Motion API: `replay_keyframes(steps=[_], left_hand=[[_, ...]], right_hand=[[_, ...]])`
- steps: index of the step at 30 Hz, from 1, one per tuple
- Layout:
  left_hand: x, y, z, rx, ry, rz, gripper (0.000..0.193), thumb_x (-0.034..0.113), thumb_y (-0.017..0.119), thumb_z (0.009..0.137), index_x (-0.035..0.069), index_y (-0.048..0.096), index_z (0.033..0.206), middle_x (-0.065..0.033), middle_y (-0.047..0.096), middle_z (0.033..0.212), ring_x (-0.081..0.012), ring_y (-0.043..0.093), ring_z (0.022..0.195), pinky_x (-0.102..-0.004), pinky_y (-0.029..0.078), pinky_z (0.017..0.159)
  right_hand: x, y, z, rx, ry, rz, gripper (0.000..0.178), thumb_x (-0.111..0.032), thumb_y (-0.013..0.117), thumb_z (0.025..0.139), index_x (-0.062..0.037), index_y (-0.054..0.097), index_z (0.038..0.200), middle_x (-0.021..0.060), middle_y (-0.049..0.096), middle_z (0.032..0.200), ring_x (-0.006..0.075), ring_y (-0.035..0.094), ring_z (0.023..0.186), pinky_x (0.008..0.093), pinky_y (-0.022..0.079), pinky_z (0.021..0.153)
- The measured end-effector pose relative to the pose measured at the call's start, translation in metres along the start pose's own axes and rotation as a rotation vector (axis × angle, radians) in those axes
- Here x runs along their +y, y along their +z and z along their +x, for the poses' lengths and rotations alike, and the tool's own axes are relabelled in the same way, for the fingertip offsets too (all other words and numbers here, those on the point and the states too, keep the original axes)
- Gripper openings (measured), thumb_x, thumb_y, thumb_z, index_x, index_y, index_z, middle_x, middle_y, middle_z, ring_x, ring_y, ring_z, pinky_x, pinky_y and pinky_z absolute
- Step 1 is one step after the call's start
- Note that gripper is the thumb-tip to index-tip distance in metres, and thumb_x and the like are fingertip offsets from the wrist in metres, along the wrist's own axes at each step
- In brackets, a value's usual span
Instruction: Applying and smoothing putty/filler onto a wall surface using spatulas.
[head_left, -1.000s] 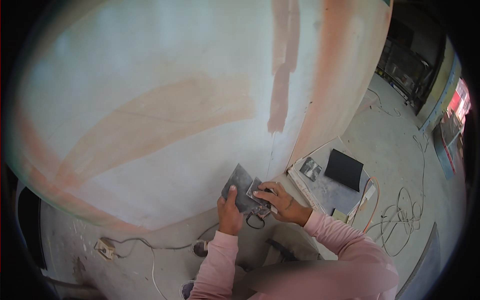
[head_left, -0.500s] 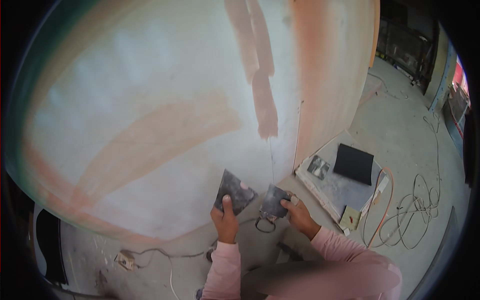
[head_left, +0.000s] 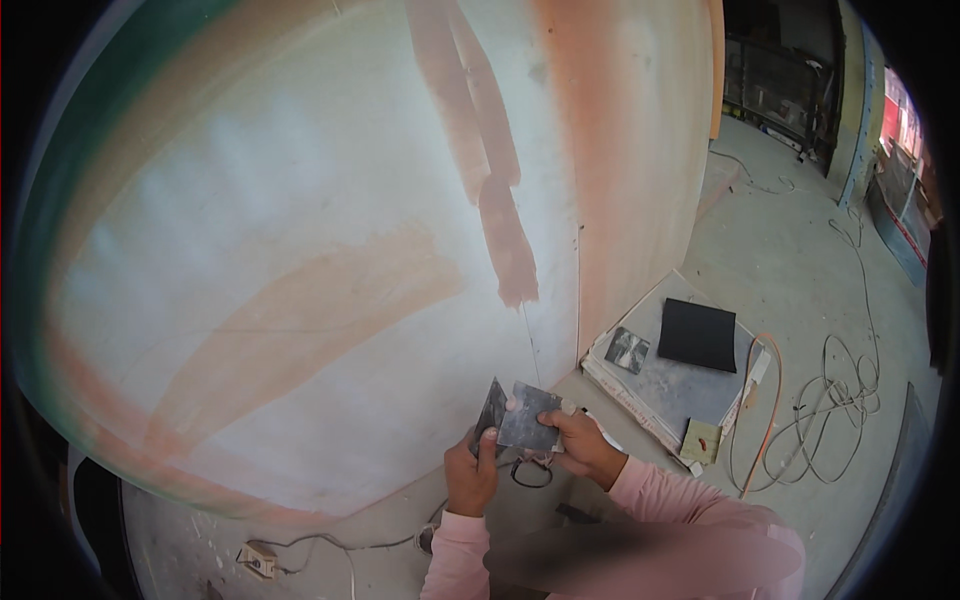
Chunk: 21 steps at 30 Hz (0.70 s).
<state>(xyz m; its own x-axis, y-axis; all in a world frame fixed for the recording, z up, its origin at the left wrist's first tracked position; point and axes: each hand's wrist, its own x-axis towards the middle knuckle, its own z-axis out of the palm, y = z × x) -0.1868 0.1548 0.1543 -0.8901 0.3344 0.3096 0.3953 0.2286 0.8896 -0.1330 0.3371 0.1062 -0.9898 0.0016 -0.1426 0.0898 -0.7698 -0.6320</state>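
Note:
My left hand (head_left: 470,472) is closed on a dark, flat filler spreader (head_left: 489,412), tilted nearly edge-on with its corner pointing up. In my right hand (head_left: 588,448) is a grey square filler spreader (head_left: 527,420), thumb lying on its face. The two spreaders meet or nearly meet, and a small pink dab of filler (head_left: 513,404) shows at their edges. Below my right hand a black ring-shaped handle (head_left: 531,471) shows; what it belongs to is hidden. Just beyond stands a large pale curved panel (head_left: 330,400) with a brownish-pink filler strip (head_left: 508,245) ending above a thin seam.
To the right on the floor lies a pale board (head_left: 640,392) carrying a black sheet (head_left: 698,335), a small smeared plate (head_left: 627,351) and a greenish square (head_left: 700,440). An orange hose (head_left: 768,430) and a coiled cable (head_left: 830,425) lie beyond. A socket box (head_left: 259,560) sits lower left.
My hands have come closer together, bringing the spreaders from apart to edge against edge or nearly so. The left spreader has turned from face-on to nearly edge-on. The view has shifted slightly.

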Motion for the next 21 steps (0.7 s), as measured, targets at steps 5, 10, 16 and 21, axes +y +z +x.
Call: replay_keyframes(steps=[5, 10, 16, 21], left_hand=[[-0.005, 0.004, -0.005, -0.189, -0.049, 0.117, 0.049, 0.041, 0.055, 0.102, -0.006, 0.066, 0.096, -0.0206, 0.058, 0.064, -0.0262, 0.058, 0.058, -0.0413, 0.047, 0.061], [-0.016, -0.005, -0.001, -0.1, -0.057, 0.05, 0.052, 0.042, 0.056, 0.101, -0.005, 0.063, 0.081, -0.0183, 0.055, 0.059, -0.0249, 0.05, 0.054, -0.0425, 0.044, 0.057], [-0.011, -0.01, 0.0, -0.091, -0.072, 0.15, 0.055, 0.044, 0.056, 0.1, -0.005, 0.061, 0.076, -0.0199, 0.055, 0.058, -0.0317, 0.052, 0.053, -0.0432, 0.043, 0.056], [0.0, -0.008, 0.001, -0.057, 0.002, 0.141, 0.054, 0.044, 0.056, 0.1, -0.004, 0.063, 0.077, -0.0231, 0.057, 0.061, -0.0415, 0.056, 0.056, -0.0448, 0.044, 0.057]], right_hand=[[-0.067, 0.03, 0.021, 0.0, -0.278, -0.164, 0.048, -0.01, 0.056, 0.093, -0.0011, 0.048, 0.139, 0.0112, 0.064, 0.125, 0.0232, 0.067, 0.106, 0.0373, 0.057, 0.089], [-0.184, 0.11, 0.028, -0.037, -0.82, -0.751, 0.042, -0.004, 0.049, 0.096, 0.0018, 0.051, 0.138, 0.0116, 0.062, 0.126, 0.0212, 0.062, 0.112, 0.0334, 0.05, 0.097], [-0.27, 0.197, 0.056, 0.125, -1.653, -1.584, 0.048, -0.003, 0.062, 0.089, -0.0128, 0.055, 0.136, 0.0118, 0.056, 0.124, 0.0328, 0.058, 0.111, 0.0407, 0.048, 0.097], [-0.277, 0.168, 0.129, 0.435, -1.832, -1.906, 0.059, -0.006, 0.065, 0.084, -0.0205, 0.05, 0.139, 0.0096, 0.048, 0.136, 0.0355, 0.046, 0.125, 0.0462, 0.039, 0.105]])
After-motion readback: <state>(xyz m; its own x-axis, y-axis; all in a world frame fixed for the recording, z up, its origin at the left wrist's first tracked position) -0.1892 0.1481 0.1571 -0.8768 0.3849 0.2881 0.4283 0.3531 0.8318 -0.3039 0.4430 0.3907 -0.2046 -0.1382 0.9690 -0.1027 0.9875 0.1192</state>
